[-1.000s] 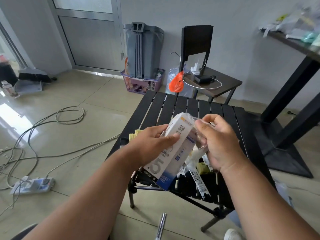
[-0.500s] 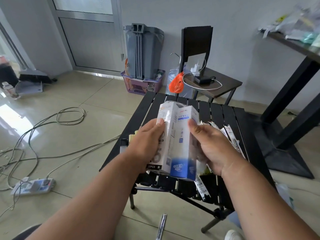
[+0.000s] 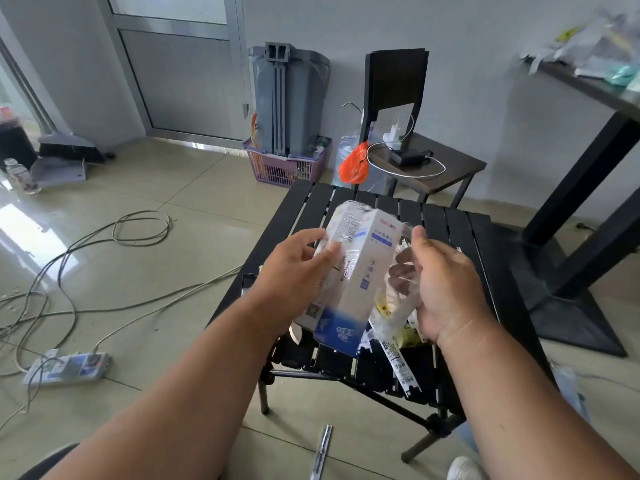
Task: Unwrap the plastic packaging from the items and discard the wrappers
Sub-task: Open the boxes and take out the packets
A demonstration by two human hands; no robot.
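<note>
Above the slatted black table [image 3: 450,233], seen from my head camera, I hold the white and blue box [image 3: 360,268] tilted, its top end leaning away from me. My left hand [image 3: 294,271] curls round its left side, thumb pressed against the shrink film near the upper corner. My right hand [image 3: 440,282] has just come off the box: half a second ago it clasped the right face, and now its palm faces inward with the fingers curled into a loose sheet of clear plastic wrap [image 3: 401,271] that billows between hand and box. The blur makes it hard to say whether that sheet has torn free or still clings along the box's right edge; film still glints over the top end. I judge the unwrapping about half done: the next pull should strip the rest, and then the wrapper needs discarding. Below my right hand, more packets [image 3: 398,358] lie at the table's near edge, and a pen-like stick [image 3: 322,452] lies on the floor.
</note>
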